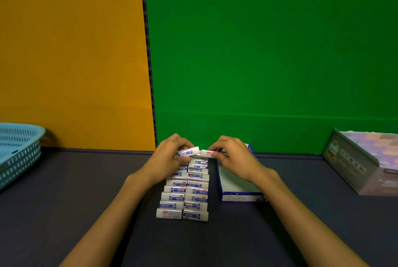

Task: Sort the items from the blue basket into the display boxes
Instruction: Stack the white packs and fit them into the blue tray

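Two columns of small white-and-blue packs (184,191) lie flat on the dark table (64,213), running from 6 o'clock toward 12 o'clock at frame centre. The columns touch side by side and the packs overlap like shingles.

At the far end, each hand has one pack. The left hand (170,154) pinches a pack (189,151) by its left end, fingers curled round it. The right hand (231,154) pinches another pack (207,153) by its right end, same curled grip. The two packs sit nearly end to end, just above the top of the rows. I can't tell whether they touch the rows yet.

The blue-and-white display box (240,189) is just beside the rows at 3 o'clock, open, with a pale interior showing. The right forearm crosses over it. A grey printed box (353,165) is well apart at 3 o'clock near the frame edge. The blue basket (19,148) is at 9 o'clock, at the table's far left; its contents are not visible from here.

My read is that this is a staging step, aligning packs before loading the box.

Tips for doing it well:
- Set each pack square to its own column, label up like most of the others.
- Lower them flat and let go only once each one is seated, so the shingled stack doesn't slide.
- Keep the right wrist clear of the box wall.
- Risk: nudging the top packs skews both columns.
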`<state>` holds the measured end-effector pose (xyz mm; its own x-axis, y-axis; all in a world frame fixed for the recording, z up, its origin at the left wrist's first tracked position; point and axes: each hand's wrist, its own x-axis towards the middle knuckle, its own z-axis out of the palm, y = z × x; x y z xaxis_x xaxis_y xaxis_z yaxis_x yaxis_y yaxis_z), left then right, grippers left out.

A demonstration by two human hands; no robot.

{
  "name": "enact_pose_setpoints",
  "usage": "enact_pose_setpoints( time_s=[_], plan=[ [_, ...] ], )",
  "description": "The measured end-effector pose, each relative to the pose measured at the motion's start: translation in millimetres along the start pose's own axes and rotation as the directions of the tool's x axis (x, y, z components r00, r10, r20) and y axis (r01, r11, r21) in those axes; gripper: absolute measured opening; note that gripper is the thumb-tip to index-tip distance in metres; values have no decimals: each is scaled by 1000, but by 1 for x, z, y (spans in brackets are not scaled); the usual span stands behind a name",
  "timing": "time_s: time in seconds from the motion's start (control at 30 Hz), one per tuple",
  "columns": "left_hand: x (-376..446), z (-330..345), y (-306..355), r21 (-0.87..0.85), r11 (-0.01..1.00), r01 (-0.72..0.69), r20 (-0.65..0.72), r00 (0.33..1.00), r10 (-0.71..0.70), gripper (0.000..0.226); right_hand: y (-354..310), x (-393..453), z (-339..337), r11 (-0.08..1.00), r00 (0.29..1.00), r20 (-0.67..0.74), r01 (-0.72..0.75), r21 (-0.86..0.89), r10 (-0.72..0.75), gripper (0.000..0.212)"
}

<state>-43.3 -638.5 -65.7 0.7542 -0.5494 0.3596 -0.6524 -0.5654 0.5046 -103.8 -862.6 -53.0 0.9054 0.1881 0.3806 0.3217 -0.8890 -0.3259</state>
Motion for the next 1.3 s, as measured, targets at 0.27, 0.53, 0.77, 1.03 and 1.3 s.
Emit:
enact_pose_setpoints(
  time_s=[0.27, 0.53, 0.77, 1.03, 1.3],
  plan=[
    [10, 6, 39, -330, 941, 69, 2, 997, -73, 42, 37, -22, -25, 995, 995, 46, -88, -36, 90, 16],
    [25, 20, 66, -320, 945, 63, -41, 996, -80, 25, 68, -38, -36, 987, 983, 124, -121, -107, 134, 19],
    [36, 39, 73, -229, 970, 77, 2, 997, -78, 28, 79, -44, -40, 984, 978, 111, -172, -33, 175, 17],
    [44, 51, 79, -146, 987, 70, -44, 996, -77, 29, 81, -47, -43, 976, 976, 93, -203, 86, 195, 18],
    [46, 51, 80, -170, 976, 133, -8, 991, -136, 35, 82, -46, -47, 988, 988, 96, -130, 84, 122, 28]
  ],
)
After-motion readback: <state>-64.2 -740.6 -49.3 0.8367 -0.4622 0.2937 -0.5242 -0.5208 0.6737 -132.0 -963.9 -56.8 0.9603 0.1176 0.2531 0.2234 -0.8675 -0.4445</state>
